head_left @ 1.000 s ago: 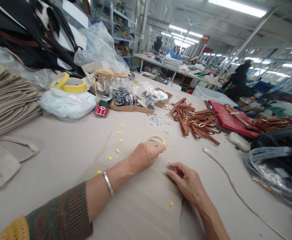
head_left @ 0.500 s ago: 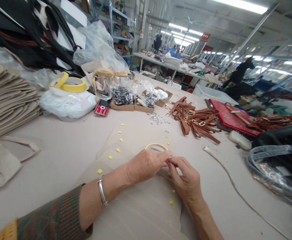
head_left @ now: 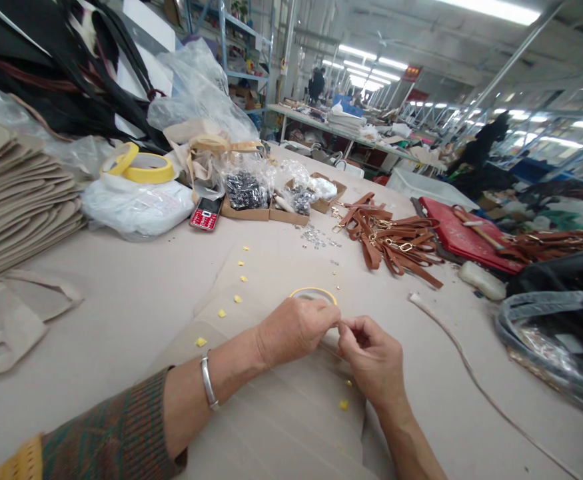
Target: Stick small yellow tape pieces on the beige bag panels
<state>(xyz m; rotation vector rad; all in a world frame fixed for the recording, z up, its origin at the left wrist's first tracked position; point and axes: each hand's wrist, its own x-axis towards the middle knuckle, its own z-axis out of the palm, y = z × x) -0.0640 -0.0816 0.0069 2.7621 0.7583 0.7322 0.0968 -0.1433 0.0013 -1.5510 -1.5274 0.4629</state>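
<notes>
My left hand (head_left: 298, 330) is closed around a roll of yellow tape (head_left: 315, 291), whose upper rim shows behind the knuckles. Fingertip to fingertip with it, my right hand (head_left: 374, 357) makes a pinch; whatever is between those fingers is too small to make out. Both hands are over a stack of beige panels (head_left: 271, 413) fanned out on the table. Small yellow tape pieces (head_left: 200, 342) dot the panels in a row on the left, and more, such as a yellow piece (head_left: 344, 405), lie along the right edge beneath my right hand.
Brown straps with metal clasps (head_left: 396, 240) lie at the back right, beside a red board (head_left: 471, 233). Small boxes of hardware (head_left: 246, 207), a red phone (head_left: 205, 215) and two tape rolls (head_left: 146, 170) line the back. Beige pieces (head_left: 21, 193) are stacked left; a cord (head_left: 471, 377) trails right.
My fingertips have shifted slightly, and the right hand has turned a little at the pinch. The tape roll and the panels stay much as they were.
</notes>
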